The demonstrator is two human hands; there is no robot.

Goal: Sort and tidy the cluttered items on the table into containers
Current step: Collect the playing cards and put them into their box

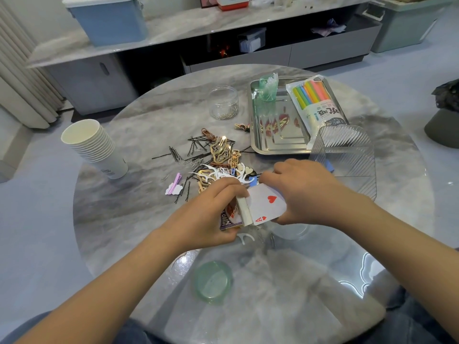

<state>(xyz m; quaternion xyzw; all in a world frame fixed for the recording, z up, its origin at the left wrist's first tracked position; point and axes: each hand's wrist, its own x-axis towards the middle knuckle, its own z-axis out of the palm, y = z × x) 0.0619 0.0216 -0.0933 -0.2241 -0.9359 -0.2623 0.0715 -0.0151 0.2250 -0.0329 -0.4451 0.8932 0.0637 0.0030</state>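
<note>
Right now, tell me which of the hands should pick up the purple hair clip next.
Left. The left hand is nearer the purple hair clip, which lies on its side of the pile. The right hand would have to cross over the cards.

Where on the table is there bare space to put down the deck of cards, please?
Bare marble lies left of the left hand, below the stack of paper cups, and between those cups and the clear jar. Another patch is near the front edge, right of the green lid. The centre is crowded with bobby pins and hair clips; the steel tray is partly filled.
</note>
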